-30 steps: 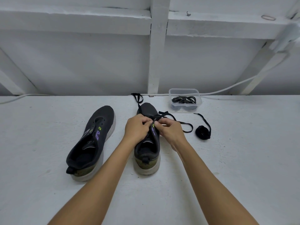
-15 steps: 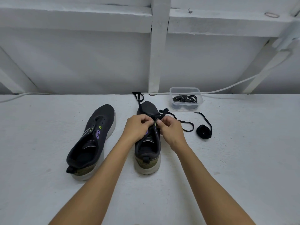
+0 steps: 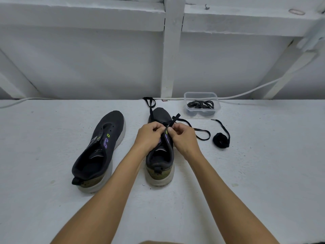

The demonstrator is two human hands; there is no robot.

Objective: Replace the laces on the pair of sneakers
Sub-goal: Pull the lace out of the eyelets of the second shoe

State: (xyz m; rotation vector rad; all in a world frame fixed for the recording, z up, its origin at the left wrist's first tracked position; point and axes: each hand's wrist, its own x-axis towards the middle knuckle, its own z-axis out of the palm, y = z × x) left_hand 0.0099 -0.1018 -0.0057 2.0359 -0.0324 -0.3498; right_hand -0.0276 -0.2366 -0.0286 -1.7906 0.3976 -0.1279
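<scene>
Threading a black lace (image 3: 190, 126) through the eyelets of the right shoe (image 3: 161, 152), which stands at table (image 3: 263, 173) centre, heel toward the viewer. Left hand (image 3: 149, 136) curled over the eyelet row from 9 o'clock, fingers bent round the upper and seemingly pinching the lace; right hand (image 3: 184, 138) pressed in from 3 o'clock, fingers closed on the lace end. Exact eyelet hidden under the knuckles, so impossible to say which hole is in play.

One free lace run loops out toward 2 o'clock on the table; another trails past the toe toward 12 o'clock. Left shoe (image 3: 100, 152) at 9 o'clock of the working shoe, tilted, eyelets bare, not yet laced. Coiled lace (image 3: 221, 140) at 3 o'clock, well apart. Tub (image 3: 201, 95) holding a tangle of laces at 1 o'clock, against the wall.

To do this well: steady the eyelet edge with the left fingers, feed the tip straight in, then draw slack through evenly. Keep the flat lace untwisted at each crossing. Match both tails in length before moving up a row. Avoid dragging the loose loop under the sole. Likely early to midway: one shoe part-laced, the other untouched.
</scene>
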